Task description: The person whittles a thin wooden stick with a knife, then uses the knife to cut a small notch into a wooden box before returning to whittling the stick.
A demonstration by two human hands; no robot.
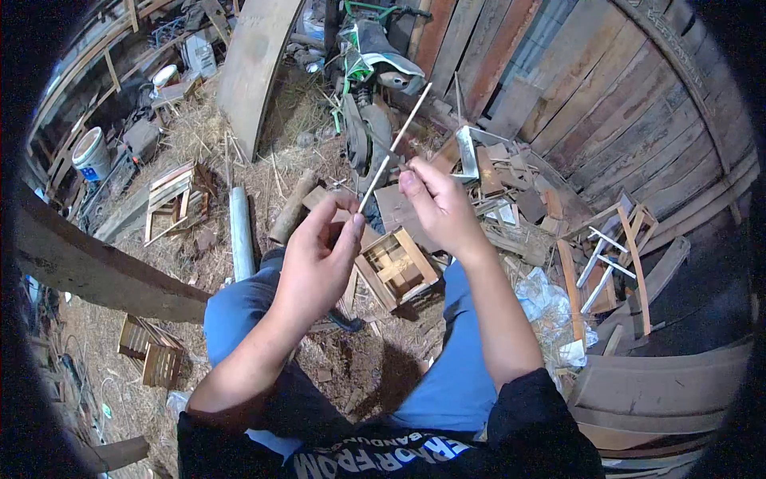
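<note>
We pinched a thin stick [411, 120] by its near end between the thumb and fingers of our left hand [321, 249], its long axis slanting forward and rightward. Our right hand [443, 211], fingers curled, was just beside the shaft; we couldn't tell what it gripped. The far end jutted free beyond both hands, above a small crate [419, 257] between our legs [459, 375].

Wall: I see a weathered plank wall [590, 104] at upper right, grey and reddish-brown.
Ground: straw-littered earth [100, 335], with wood scraps [511, 176] that I spot at right.
Left: a thick dark beam [104, 251], below a white bucket [90, 156].
Light: pale, by my feed.
</note>
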